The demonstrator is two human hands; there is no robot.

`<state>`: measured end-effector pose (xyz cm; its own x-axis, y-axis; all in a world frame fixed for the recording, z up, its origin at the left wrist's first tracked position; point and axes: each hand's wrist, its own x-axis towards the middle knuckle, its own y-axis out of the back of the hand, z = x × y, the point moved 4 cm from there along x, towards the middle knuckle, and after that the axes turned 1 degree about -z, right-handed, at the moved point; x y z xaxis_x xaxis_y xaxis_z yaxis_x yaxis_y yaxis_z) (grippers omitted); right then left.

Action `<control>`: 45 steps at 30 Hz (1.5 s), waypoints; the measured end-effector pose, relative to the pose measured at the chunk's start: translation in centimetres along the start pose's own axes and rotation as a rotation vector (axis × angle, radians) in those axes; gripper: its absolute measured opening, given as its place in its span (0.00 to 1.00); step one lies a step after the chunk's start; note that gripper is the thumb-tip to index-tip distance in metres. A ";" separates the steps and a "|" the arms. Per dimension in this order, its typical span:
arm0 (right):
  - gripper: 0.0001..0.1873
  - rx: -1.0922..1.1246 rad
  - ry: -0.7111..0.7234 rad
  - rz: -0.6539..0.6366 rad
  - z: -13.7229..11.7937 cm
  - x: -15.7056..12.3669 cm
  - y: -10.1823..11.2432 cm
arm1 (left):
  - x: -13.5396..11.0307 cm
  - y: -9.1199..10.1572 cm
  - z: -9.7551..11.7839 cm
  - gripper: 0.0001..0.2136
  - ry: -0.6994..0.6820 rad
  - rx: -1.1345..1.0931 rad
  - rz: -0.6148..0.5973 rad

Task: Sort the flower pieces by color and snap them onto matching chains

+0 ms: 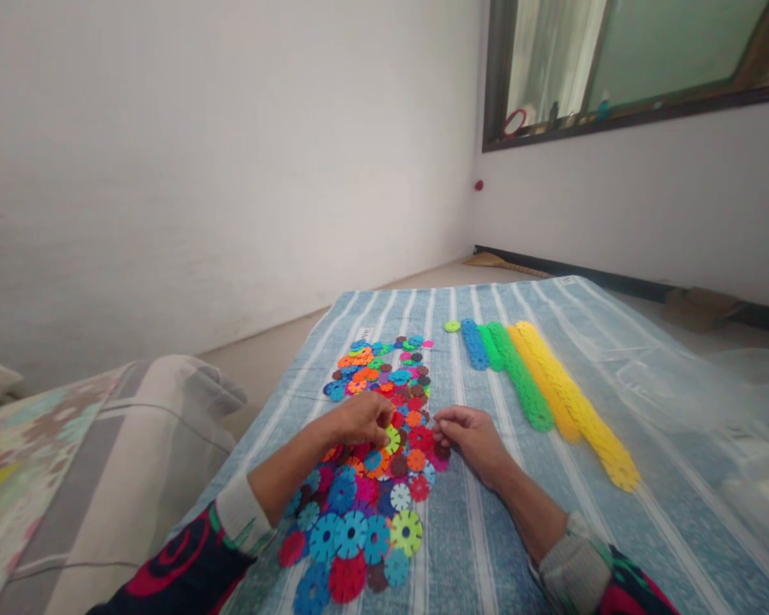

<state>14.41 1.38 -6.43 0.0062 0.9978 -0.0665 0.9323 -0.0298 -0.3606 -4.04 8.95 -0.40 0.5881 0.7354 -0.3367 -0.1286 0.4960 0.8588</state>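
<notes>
On the striped cloth [465, 547], two hands at a heap of notched discs [350, 534]

Over the middle of the heap, the left hand [362, 418] reaches in with its thumb and fingers drawn close together at the edge of a lime disc [392, 440]; whether they pinch it or only touch it, I cannot tell. That disc lies among red, orange and brown ones, toward the heap's right side. The right hand [471, 436] is at the heap's right edge, fingers curled toward the thumb (whether anything sits between them, I cannot tell).

Farther right on the cloth lie overlapping discs in long rows, sorted by colour: a blue row [474, 345], a short bright green row [490, 348], a longer green row [520, 377] and, beside that, two yellow rows [577, 400] lying against each other. A single yellow-green disc [452, 326] lies just left of the blue row's far end. Clear plastic [666, 376] spreads over the cloth's right side.
</notes>
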 end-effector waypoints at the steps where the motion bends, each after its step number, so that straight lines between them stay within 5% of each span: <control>1: 0.14 0.000 0.003 0.001 0.0 0.0 0.0 | -0.1 0.0 0.1 0.05 0.016 -0.005 -0.005; 9: 0.12 -0.013 0.014 -0.009 0.3 0.2 -0.1 | 0.1 1.0 0.0 0.09 0.012 -0.350 -0.107; 12: 0.12 -0.019 0.019 -0.015 0.4 0.3 -0.2 | 1.7 2.5 -0.1 0.09 0.000 -0.467 -0.045; 16: 0.12 -0.012 0.006 -0.017 0.6 0.4 -0.3 | 6.0 4.8 1.0 0.04 -0.053 -0.477 0.224; 19: 0.11 -0.007 0.004 -0.011 0.5 0.4 -0.4 | 10.1 5.3 1.7 0.01 0.066 -0.497 0.395; 25: 0.11 -0.007 -0.015 -0.005 0.0 0.3 -0.7 | 18.4 4.8 2.8 0.06 0.175 -0.465 0.558; 31: 0.09 -0.018 -0.018 0.008 0.0 0.3 -0.8 | 23.6 5.2 3.0 0.08 0.215 -0.394 0.617; 45: 0.08 -0.039 -0.028 0.017 0.3 0.4 -1.0 | 26.3 5.5 1.1 0.14 0.204 -0.244 0.686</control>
<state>13.42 1.80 -6.38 0.0129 0.9951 -0.0982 0.9454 -0.0442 -0.3229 11.63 30.45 -4.10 0.1561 0.9751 0.1572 -0.6000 -0.0328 0.7994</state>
